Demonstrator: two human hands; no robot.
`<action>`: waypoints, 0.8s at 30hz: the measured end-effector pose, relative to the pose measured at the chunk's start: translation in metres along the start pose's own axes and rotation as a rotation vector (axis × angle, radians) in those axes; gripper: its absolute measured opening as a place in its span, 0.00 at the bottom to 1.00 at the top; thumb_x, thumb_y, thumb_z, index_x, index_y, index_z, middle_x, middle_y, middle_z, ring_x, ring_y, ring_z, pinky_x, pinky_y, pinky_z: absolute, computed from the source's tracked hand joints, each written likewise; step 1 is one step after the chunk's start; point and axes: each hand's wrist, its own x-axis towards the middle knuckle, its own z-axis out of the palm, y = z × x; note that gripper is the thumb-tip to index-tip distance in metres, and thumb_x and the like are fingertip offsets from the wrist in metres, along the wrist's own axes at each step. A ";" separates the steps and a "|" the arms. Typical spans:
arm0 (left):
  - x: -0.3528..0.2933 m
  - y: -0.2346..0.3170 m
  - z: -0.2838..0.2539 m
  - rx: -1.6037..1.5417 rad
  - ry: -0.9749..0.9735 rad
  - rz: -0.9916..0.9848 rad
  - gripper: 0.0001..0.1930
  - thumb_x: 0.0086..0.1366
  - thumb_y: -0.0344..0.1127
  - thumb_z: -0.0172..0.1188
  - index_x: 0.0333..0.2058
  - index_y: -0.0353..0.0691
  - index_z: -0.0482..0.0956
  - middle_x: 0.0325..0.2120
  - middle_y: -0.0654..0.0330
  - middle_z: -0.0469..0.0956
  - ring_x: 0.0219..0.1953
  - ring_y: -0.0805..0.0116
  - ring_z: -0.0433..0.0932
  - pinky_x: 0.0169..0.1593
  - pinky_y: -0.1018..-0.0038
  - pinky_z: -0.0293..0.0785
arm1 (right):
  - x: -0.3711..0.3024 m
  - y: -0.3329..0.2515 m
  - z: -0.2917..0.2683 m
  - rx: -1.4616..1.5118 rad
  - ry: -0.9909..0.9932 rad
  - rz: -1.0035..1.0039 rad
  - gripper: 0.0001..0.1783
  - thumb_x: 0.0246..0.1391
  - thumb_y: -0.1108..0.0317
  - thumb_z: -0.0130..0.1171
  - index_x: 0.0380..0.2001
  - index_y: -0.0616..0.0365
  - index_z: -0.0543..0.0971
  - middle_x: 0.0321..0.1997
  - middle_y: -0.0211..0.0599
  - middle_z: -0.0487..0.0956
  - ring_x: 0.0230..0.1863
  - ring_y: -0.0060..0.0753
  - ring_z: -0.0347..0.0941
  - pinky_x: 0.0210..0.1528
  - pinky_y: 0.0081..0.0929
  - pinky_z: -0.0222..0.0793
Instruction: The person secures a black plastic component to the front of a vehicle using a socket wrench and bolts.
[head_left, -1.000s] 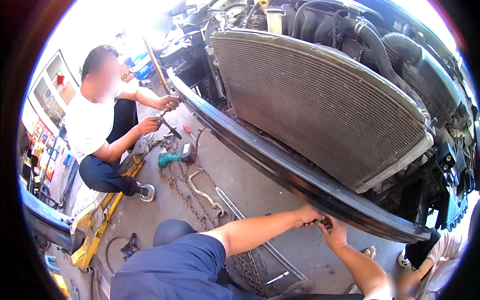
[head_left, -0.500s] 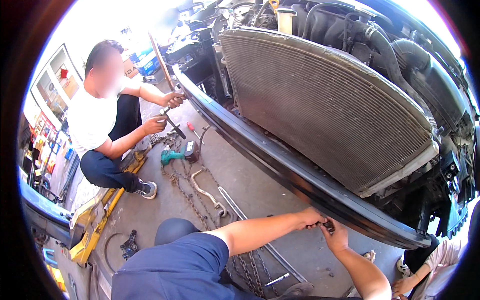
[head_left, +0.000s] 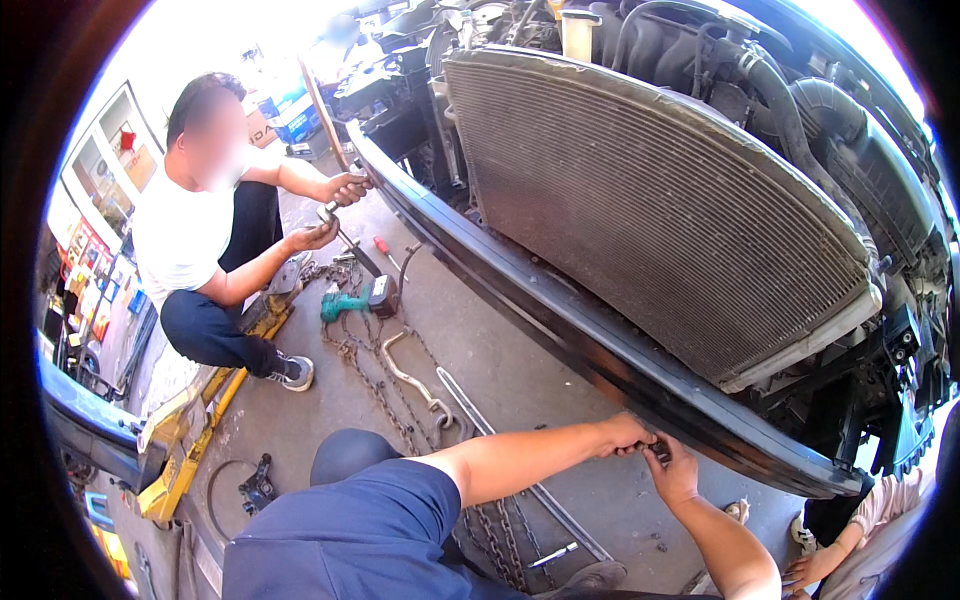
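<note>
Both my hands meet at the underside of a long black bumper beam (head_left: 560,310), near its right part. My left hand (head_left: 626,434) comes in from the left with fingers pinched together at a small dark metal piece (head_left: 660,450). My right hand (head_left: 676,474) reaches up from below, thumb and fingers closed round that same piece. It looks like a chain link or fitting, but is too small to make out. Behind the beam stands a finned radiator (head_left: 640,210) in the open front of a car.
At left a person (head_left: 215,200) squats, holding a ratchet (head_left: 350,235) by the beam's far end. Around me on the floor lie a green power tool (head_left: 350,302), chains (head_left: 375,370), a long metal bar (head_left: 480,420) and a yellow frame (head_left: 195,440). Another person's hand (head_left: 815,568) shows lower right.
The squatting person's lower hand and ratchet have dropped slightly. My hands stay at the same spot under the beam, with the fingers shifting a little.
</note>
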 end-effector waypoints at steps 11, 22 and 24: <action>0.009 -0.009 -0.010 -0.022 -0.002 0.025 0.11 0.63 0.39 0.65 0.27 0.38 0.81 0.15 0.65 0.69 0.15 0.77 0.62 0.16 0.75 0.52 | 0.005 -0.014 -0.002 -0.033 0.020 -0.045 0.22 0.51 0.63 0.69 0.48 0.57 0.78 0.38 0.43 0.84 0.37 0.42 0.82 0.40 0.34 0.77; 0.002 0.002 -0.004 -0.024 -0.054 -0.009 0.09 0.64 0.40 0.62 0.31 0.41 0.83 0.16 0.67 0.69 0.15 0.78 0.59 0.16 0.77 0.50 | 0.001 0.010 0.006 -0.015 0.007 -0.007 0.22 0.51 0.66 0.69 0.49 0.55 0.78 0.35 0.39 0.84 0.33 0.33 0.82 0.37 0.29 0.77; 0.003 -0.001 -0.004 -0.027 -0.054 0.003 0.08 0.64 0.39 0.62 0.32 0.41 0.83 0.16 0.67 0.69 0.15 0.79 0.59 0.16 0.77 0.50 | 0.002 0.010 0.007 -0.006 0.016 -0.027 0.21 0.51 0.67 0.69 0.50 0.54 0.78 0.35 0.39 0.84 0.33 0.33 0.82 0.37 0.29 0.77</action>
